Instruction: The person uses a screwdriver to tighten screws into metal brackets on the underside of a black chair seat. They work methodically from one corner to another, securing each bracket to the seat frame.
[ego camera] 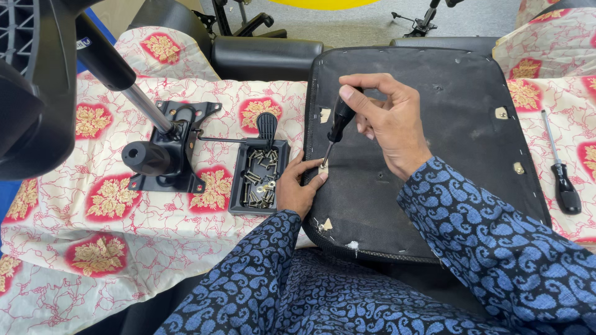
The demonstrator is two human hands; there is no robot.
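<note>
Screwdriver [337,124], black-handled, stands nearly upright with its tip on the left part of the upturned black seat pan [434,142], close to that pan's left edge. Right hand [388,121] is closed around the handle, thumb and forefinger pinching it high up. Left hand [300,186] rests at the seat pan's left edge, fingertips curled lightly onto a small pale spot at the tip; whether a screw sits there is hidden by the fingers and the blade. This hand grips nothing that can be made out.

Seat pan lies flat on the counter, which is covered with a cream cloth [81,248] printed with red-and-gold medallions. Two brass-coloured fittings show near the pan's right edge; small torn patches show along its lower left edge.

Just left of the seat pan: a black tray [237,201] of loose screws, touching or nearly touching the left hand. Further left: a black chair mechanism plate [167,155] with a metal column rising out of frame. Open cloth lies below and left of that plate.

Right of the seat pan, well apart from both hands: a second screwdriver [560,169] lying on the cloth.

Near edge of the pan is covered by blue patterned sleeves.
</note>
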